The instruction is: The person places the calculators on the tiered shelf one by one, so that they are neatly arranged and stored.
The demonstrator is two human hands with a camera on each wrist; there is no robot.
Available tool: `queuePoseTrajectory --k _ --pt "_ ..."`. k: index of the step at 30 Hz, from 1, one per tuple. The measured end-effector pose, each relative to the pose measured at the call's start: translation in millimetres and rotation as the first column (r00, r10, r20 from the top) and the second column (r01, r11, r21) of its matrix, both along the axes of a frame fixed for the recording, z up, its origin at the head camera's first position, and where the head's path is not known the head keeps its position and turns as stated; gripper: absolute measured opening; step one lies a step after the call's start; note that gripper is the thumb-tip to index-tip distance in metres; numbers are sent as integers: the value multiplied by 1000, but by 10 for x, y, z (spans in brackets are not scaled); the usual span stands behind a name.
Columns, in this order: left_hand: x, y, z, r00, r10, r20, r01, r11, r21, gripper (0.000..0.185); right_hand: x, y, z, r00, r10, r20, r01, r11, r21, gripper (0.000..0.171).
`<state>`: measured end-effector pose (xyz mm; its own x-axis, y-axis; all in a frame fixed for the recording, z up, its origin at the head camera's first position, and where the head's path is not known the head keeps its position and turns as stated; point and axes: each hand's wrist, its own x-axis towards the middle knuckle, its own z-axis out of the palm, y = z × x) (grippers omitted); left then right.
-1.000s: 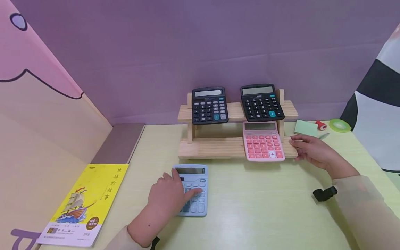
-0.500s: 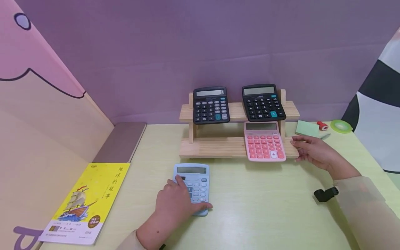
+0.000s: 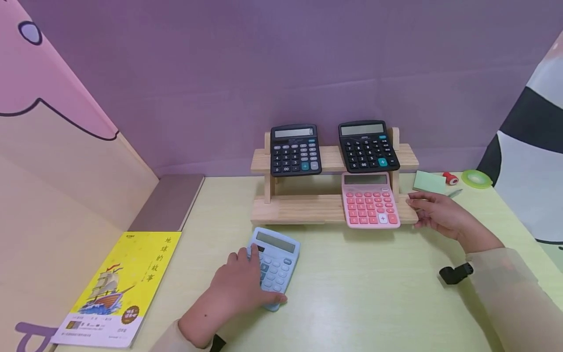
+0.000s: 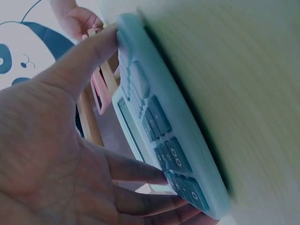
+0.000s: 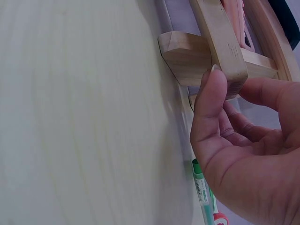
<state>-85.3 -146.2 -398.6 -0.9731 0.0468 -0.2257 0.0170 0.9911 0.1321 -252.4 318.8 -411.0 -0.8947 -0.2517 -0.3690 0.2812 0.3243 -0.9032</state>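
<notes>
My left hand (image 3: 237, 283) grips a light blue calculator (image 3: 279, 259) on the table in front of the rack. Its thumb is at the calculator's lower right corner and its fingers lie along the left side, hiding some keys. In the left wrist view the calculator (image 4: 187, 140) shows a dark gap of shadow along its near edge; I cannot tell whether it is lifted. My right hand (image 3: 442, 217) pinches the right end of the lower board of a wooden two-tier rack (image 3: 303, 208), thumb and index finger around the board's end (image 5: 225, 51).
Two black calculators (image 3: 295, 151) (image 3: 368, 146) lean on the upper tier, a pink calculator (image 3: 371, 203) on the lower right. Beside the rack are green sticky notes (image 3: 429, 182), a red-capped item (image 3: 450, 178), green tape (image 3: 477, 179) and a pen (image 5: 202, 192). Left lie a yellow book (image 3: 127, 283) and a grey-brown book (image 3: 169, 203).
My left thumb has moved from the keys to the calculator's lower right corner. The light blue calculator has turned clockwise. My right hand keeps its hold on the rack.
</notes>
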Motion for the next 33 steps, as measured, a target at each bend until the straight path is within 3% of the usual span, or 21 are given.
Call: queuePoseTrajectory --k 4,10,17,27,33 --pt "23 -42 28 1000 -29 14 28 999 45 137 -7 -2 -4 1000 0 0 0 1000 -1 64" --pt "44 -2 41 997 -72 -4 72 997 27 131 -6 -1 -4 1000 2 1 -2 1000 -3 64" --pt "-49 84 117 995 -92 -36 94 994 57 128 -10 2 -12 1000 3 5 -3 1000 -7 66" --pt "-431 302 369 994 -65 -84 71 995 72 121 -17 15 -29 1000 4 -2 -4 1000 4 68" --pt "-711 462 400 993 -62 -96 63 998 10 121 -12 5 -32 1000 -2 -3 2 1000 -11 67"
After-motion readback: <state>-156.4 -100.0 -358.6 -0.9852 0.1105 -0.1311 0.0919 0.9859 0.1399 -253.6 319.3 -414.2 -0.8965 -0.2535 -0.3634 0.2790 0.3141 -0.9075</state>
